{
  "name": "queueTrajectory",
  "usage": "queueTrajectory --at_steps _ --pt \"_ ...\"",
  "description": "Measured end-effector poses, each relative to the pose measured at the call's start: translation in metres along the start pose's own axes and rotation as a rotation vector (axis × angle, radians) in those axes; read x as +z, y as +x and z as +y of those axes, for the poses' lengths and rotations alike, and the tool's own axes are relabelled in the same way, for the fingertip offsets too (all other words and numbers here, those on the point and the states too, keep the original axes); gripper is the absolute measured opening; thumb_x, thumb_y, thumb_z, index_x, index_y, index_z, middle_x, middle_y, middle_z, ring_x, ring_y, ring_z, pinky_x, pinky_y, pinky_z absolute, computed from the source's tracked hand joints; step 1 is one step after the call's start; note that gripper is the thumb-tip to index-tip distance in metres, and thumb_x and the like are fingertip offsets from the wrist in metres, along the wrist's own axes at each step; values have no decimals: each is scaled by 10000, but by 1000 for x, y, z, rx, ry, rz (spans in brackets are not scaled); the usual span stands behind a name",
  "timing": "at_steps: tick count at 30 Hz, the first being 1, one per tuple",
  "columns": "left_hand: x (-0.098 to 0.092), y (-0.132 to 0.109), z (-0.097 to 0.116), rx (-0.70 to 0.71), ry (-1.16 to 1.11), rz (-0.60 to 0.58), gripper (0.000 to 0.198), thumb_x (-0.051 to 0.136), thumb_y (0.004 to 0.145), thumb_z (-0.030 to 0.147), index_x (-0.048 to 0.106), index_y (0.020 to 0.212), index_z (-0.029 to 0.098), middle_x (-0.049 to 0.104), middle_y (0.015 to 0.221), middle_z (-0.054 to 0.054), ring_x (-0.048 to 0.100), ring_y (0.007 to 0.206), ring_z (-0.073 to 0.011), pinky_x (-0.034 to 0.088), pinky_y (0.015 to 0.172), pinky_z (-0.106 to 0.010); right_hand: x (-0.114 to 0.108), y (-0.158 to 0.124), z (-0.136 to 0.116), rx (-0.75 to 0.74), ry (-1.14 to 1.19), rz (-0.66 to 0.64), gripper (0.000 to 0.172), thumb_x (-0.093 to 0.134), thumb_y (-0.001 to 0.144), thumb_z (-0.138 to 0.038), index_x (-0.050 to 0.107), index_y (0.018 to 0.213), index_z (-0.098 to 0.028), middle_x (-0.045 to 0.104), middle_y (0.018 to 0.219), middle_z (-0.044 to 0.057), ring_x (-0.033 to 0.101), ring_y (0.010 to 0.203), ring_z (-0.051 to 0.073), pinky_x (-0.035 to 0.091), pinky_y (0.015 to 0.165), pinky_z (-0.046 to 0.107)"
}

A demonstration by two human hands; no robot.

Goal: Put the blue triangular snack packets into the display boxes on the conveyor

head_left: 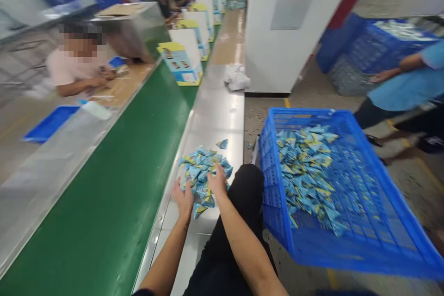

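A pile of small blue and yellow triangular packets [199, 169] lies on the metal ledge [222, 115]. At the pile's left edge is my left hand [183, 198], its fingers apart and holding nothing. My right hand [217, 180] touches the right side of the pile with its fingers spread, covering some packets. One loose packet [222, 144] sits just beyond the pile.
A blue crate [277, 240] of similar packets stands at my right. Left of the ledge runs a green conveyor belt [104, 180], with display boxes [182, 62] farther along. A grey cloth [237, 77] lies ahead. One person sits across the belt; another stands at right.
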State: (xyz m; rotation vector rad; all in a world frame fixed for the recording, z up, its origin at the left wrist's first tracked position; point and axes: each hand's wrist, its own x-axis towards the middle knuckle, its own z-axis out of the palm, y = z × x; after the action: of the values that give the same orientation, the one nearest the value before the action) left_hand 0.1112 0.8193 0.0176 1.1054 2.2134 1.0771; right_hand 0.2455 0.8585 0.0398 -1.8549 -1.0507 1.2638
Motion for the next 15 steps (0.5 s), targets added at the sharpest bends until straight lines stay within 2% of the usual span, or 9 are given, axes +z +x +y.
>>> queueTrajectory --at_steps 3,5,6,8,10,12,13,14,15 --pt "6 -7 16 148 -122 -28 564 555 892 532 542 1329 175 581 1340 -170 593 1265 -318 518 1081 -508 -42 -38 -6 -135 265 -263 496 678 877 -349 706 1346 -189 680 1363 119 635 1260 282 488 1107 426" --pt "19 -14 42 283 -220 -99 542 565 894 558 535 1303 205 571 1309 -132 619 1210 -282 552 1020 -456 -94 -66 -6 -284 404 -456 457 696 878 -480 757 1250 -222 756 1138 85 709 1029 253 571 934 391" --pt "27 -20 59 354 -271 -153 522 575 897 556 533 1289 215 569 1293 -116 631 1179 -262 560 998 -430 -127 -79 -4 -410 404 -445 445 707 873 -502 771 1212 -220 758 1104 79 706 1000 237 566 927 373" --pt "49 -39 103 489 -359 -302 482 595 905 540 536 1263 221 571 1261 -96 650 1115 -230 570 957 -391 -204 -96 6 -558 345 -228 371 702 882 -490 786 1136 -232 759 1082 65 689 1002 216 552 937 357" --pt "78 -64 153 622 -400 -508 441 594 925 522 554 1247 223 586 1236 -90 655 1075 -217 574 936 -376 -286 -94 27 -483 346 112 325 622 921 -467 778 1086 -234 750 1018 55 680 964 198 547 915 338" --pt "115 -94 202 779 -350 -745 392 565 955 495 591 1236 224 617 1203 -90 648 1071 -222 566 958 -387 -360 -73 60 -265 303 496 336 549 930 -411 749 1081 -188 739 1035 76 680 972 199 543 894 320" --pt "137 -109 224 876 -276 -873 384 562 960 478 609 1243 224 633 1195 -92 641 1090 -232 554 990 -400 -391 -58 82 -59 241 621 346 514 937 -366 733 1113 -164 738 1068 89 684 977 196 540 873 302" --pt "162 -125 242 975 -176 -992 379 567 960 460 624 1250 223 645 1199 -95 630 1125 -244 535 1030 -413 -416 -44 106 174 159 660 364 483 953 -339 718 1165 -160 733 1123 92 684 1010 191 532 873 283" --pt "188 -140 256 1057 -57 -1099 374 564 965 437 635 1259 217 650 1221 -99 616 1173 -254 505 1080 -422 -434 -31 132 301 137 673 368 479 952 -304 713 1171 -123 731 1132 127 684 1014 211 529 860 296"
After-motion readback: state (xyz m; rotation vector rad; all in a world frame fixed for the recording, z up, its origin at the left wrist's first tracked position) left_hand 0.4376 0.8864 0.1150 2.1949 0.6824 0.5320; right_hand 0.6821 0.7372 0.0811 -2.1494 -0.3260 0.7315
